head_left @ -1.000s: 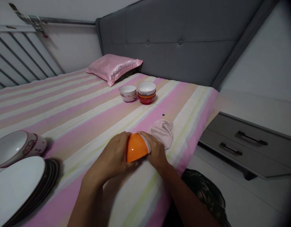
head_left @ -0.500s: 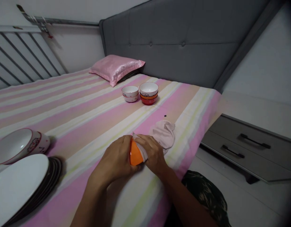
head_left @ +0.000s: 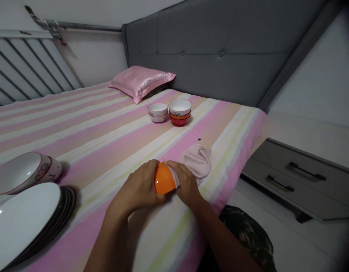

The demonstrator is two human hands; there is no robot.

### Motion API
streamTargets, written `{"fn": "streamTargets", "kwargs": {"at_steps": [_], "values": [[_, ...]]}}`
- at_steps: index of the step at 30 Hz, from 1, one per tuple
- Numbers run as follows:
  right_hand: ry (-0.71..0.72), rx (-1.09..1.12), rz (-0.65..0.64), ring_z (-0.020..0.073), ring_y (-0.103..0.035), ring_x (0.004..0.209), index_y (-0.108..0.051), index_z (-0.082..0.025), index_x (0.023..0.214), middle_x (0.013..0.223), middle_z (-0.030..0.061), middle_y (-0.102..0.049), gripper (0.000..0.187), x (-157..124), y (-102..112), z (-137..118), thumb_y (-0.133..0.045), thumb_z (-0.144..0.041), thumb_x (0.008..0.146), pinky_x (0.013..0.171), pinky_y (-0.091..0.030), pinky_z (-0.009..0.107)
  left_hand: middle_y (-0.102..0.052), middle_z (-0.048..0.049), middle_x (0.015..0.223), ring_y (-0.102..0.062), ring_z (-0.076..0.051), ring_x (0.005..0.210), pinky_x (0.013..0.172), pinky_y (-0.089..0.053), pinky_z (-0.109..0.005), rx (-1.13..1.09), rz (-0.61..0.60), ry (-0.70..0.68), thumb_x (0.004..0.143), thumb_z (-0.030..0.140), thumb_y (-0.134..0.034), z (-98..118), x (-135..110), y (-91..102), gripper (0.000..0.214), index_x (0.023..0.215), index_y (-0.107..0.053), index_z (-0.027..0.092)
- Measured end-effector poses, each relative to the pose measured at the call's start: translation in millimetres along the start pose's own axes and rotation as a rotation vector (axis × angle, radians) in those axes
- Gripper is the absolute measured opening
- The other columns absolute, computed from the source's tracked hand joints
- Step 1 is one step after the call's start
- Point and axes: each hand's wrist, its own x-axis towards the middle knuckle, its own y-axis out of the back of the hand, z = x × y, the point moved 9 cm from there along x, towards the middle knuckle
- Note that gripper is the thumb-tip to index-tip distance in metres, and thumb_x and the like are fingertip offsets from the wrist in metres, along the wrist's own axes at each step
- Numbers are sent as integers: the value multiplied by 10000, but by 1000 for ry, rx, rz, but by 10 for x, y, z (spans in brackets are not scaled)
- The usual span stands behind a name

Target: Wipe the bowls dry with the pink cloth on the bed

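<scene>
My left hand [head_left: 139, 189] grips a small orange bowl [head_left: 163, 181], tipped on its side just above the striped bed sheet [head_left: 101, 139]. Against the bowl's right side my right hand [head_left: 186, 183] presses a pale pink cloth [head_left: 197, 161]. Most of the cloth trails away on the sheet to the right of my hands. The bowl's opening is turned away from me and hidden.
Two short stacks of small bowls [head_left: 170, 112] stand farther back on the bed. At the left are a white bowl [head_left: 24, 172] and a stack of plates [head_left: 30, 219]. A pink pillow [head_left: 142, 80] lies by the grey headboard. A drawer unit [head_left: 299, 177] stands right of the bed.
The orange bowl has been turned in my hands, and more of its orange outside shows than half a second ago. My right hand with the cloth has shifted slightly over it.
</scene>
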Motion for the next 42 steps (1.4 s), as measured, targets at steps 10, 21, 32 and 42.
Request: {"fn": "streamTargets", "kwargs": {"at_steps": [10,21,32,42], "values": [[66,-29,182,215,-604,1112,-542,-200,1254,1197,80,-658,541,-31,138,-32,-432,-32,752,951,-505,393,-627,-40,902,-580,-216,747,684,-449,-350,-136,65,-78,559,325,-705,21,73,36,519,1023,-508,200],[218,-293,246,231,-619,1074,-666,-212,1137,1141,82,-683,381,21,437,-220,-412,-86,882,931,-487,417,-587,-59,1046,-558,-211,859,734,-461,-345,-306,68,-196,605,230,-661,104,177,-201,564,1128,-454,202],[32,-1,159,209,-604,1099,-630,-212,1160,1167,52,-679,486,86,399,32,-431,-56,745,973,-472,383,-620,-42,996,-587,-215,806,683,-448,-336,-284,-21,-97,601,289,-708,-78,151,-226,612,1142,-427,236],[-175,183,80,204,-626,1116,-616,-217,1167,1172,47,-687,610,76,249,351,-409,-22,627,985,-481,369,-624,-78,1048,-608,-246,871,740,-472,-374,-319,-100,-79,613,290,-707,-199,128,-226,644,1183,-413,227]]}}
